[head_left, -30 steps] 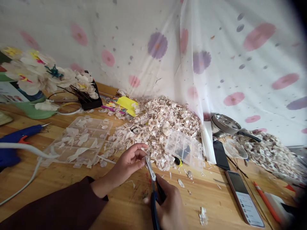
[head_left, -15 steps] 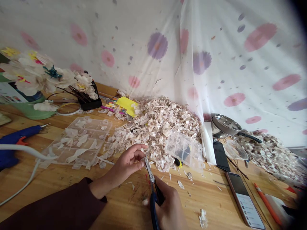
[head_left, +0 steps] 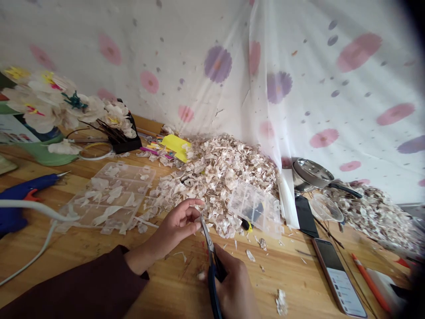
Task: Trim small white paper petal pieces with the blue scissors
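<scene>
Hands just apart: my right hand (head_left: 234,285) is clamped on blue-handled scissors (head_left: 208,237), blades angled up-left toward my left hand (head_left: 174,228), whose pinch I cannot make out.

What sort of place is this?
Likely a small craft workspace for making artificial flowers: a wooden table holds a large heap of cut petal scraps, finished pale artificial flowers, a blue hot glue gun and blue-handled scissors.
</scene>
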